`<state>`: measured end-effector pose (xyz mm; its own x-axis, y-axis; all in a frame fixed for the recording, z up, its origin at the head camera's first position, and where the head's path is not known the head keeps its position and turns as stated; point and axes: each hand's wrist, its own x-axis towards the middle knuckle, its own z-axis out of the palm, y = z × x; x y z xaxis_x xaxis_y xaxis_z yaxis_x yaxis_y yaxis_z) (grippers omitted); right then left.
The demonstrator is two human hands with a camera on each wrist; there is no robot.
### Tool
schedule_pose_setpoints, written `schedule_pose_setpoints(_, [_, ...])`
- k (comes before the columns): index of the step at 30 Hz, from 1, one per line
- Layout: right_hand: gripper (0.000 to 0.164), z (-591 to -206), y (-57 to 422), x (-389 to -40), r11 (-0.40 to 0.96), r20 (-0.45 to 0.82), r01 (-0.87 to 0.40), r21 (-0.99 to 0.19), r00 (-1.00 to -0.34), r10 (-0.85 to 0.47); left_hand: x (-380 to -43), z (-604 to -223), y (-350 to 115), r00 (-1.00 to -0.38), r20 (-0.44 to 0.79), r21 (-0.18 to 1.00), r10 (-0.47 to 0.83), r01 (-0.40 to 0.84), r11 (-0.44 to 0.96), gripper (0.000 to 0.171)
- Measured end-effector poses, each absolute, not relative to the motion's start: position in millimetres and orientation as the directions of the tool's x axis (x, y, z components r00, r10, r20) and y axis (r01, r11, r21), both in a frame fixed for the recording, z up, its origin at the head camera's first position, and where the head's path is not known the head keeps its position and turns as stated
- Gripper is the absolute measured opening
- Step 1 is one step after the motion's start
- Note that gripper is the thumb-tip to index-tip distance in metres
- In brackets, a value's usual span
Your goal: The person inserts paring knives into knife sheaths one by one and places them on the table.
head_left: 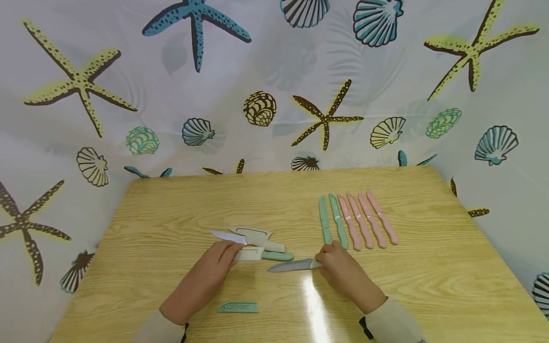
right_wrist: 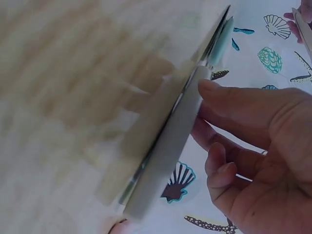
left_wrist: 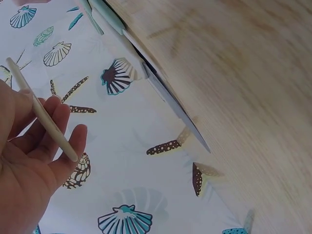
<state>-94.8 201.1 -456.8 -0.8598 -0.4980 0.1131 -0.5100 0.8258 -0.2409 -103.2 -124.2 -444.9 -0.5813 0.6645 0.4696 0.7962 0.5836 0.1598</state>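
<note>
Between the thumb and fingers of my left hand [head_left: 210,264] is a cream blade sheath [left_wrist: 46,114], seen edge-on in the left wrist view. In the head view the sheath overlaps the blade end of a green-handled knife [head_left: 278,256]. My right hand [head_left: 340,267] pinches the white handle [right_wrist: 168,151] of a knife whose bare blade [head_left: 291,266] points left, low over the table. Just beyond the left hand lies another white-handled knife [head_left: 270,245], its bare blade pointing left. A second cream sheath [head_left: 250,232] lies behind it.
To the right is a row of knives with covered blades: two green knives [head_left: 324,219] and several pink knives [head_left: 360,221], handles toward me. A loose green sheath [head_left: 238,307] marked CERAMIC lies near the front. Patterned cloth [head_left: 266,71] hangs behind the wooden table [head_left: 171,205].
</note>
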Motion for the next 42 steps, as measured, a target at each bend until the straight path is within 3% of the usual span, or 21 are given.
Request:
schedule_pose_setpoints(13, [0.02, -453, 203, -85, 0.837, 0.034, -0.511, -0.197, -0.857, -0.515, -101, -442, -123, -0.579, 0.476, 0.14, 0.662, 0.793, 0.593, 0.032])
schedule_pose_setpoints(20, [0.027, -436, 204, -73, 0.814, 0.178, -0.504, -0.288, -0.863, -0.472, -101, -442, -123, -0.577, 0.489, 0.139, 0.654, 0.792, 0.594, 0.033])
schedule_pose_setpoints(27, [0.029, -429, 199, -65, 0.765, 0.379, -0.559, -0.321, -0.816, -0.437, -101, -443, -124, -0.594, 0.463, 0.149, 0.657, 0.783, 0.603, 0.033])
schedule_pose_setpoints(37, [0.025, -430, 192, -64, 0.761, 0.349, -0.536, -0.365, -0.837, -0.422, -99, -442, -123, -0.591, 0.474, 0.157, 0.653, 0.786, 0.598, 0.034])
schedule_pose_setpoints(42, [0.027, -429, 192, -64, 0.792, 0.335, -0.521, -0.318, -0.843, -0.42, -100, -443, -123, -0.572, 0.497, 0.128, 0.653, 0.792, 0.597, 0.042])
